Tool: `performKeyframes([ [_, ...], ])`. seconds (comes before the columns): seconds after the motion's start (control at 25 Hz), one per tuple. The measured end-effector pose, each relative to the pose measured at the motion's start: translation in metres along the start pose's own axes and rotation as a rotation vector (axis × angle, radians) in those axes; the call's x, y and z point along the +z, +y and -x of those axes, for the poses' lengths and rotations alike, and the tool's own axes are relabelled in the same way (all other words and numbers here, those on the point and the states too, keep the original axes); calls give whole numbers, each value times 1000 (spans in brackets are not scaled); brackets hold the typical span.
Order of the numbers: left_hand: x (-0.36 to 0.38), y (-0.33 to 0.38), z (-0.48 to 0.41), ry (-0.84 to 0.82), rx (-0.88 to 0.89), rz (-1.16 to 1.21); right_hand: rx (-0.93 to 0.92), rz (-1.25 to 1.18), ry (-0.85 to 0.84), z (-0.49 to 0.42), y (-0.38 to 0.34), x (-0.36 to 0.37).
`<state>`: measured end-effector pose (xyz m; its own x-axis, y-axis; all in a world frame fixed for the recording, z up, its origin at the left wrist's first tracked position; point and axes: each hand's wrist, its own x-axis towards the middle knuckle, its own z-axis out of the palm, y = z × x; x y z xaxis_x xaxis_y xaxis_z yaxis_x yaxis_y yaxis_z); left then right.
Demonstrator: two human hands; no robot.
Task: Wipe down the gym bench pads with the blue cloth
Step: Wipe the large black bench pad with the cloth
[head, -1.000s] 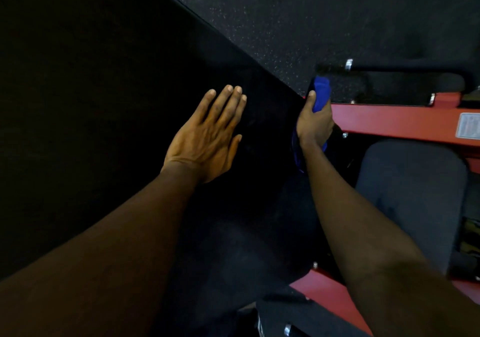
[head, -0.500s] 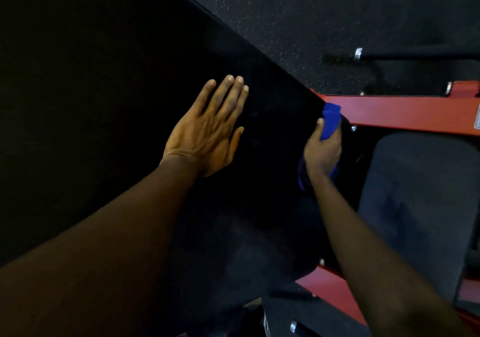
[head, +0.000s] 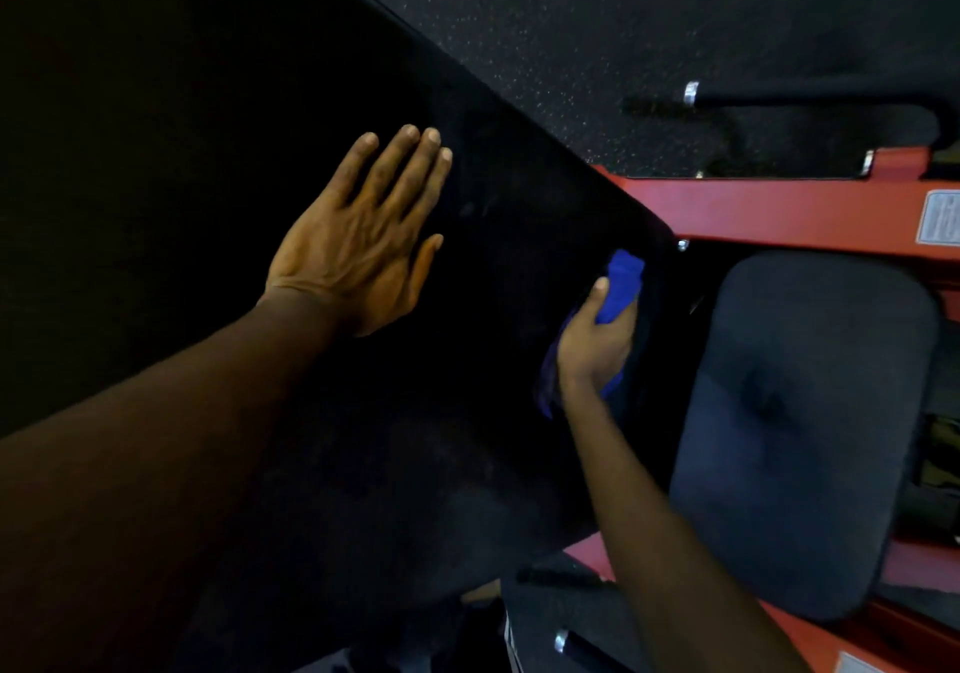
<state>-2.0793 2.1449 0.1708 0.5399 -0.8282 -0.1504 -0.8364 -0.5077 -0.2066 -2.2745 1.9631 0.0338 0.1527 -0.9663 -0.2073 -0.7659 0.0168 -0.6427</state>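
A large black back pad (head: 182,163) fills the left and middle of the view. My left hand (head: 358,246) lies flat on it with straight fingers. My right hand (head: 595,342) grips the bunched blue cloth (head: 621,285) and holds it against the pad's lower right edge. Part of the cloth hangs below the hand. To the right lies the dark seat pad (head: 800,428), untouched by either hand.
The red steel frame (head: 779,215) runs behind and under the seat pad, with a white label (head: 940,218) at far right. A black handle bar with a chrome collar (head: 691,93) lies above it. Speckled black rubber floor (head: 623,7) spreads beyond.
My right hand has slid the blue cloth down along the back pad's right edge, from near the red frame toward me. My left hand stays flat on the pad.
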Motion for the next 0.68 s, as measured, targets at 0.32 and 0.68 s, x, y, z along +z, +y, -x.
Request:
performKeyframes([
  [0.32,3,2,2,-4,13,-15,244,81,-3,-58,6,-6],
  [0.68,0,0,2,-10,-2,-46,-70,39,-114,46,45,-18],
])
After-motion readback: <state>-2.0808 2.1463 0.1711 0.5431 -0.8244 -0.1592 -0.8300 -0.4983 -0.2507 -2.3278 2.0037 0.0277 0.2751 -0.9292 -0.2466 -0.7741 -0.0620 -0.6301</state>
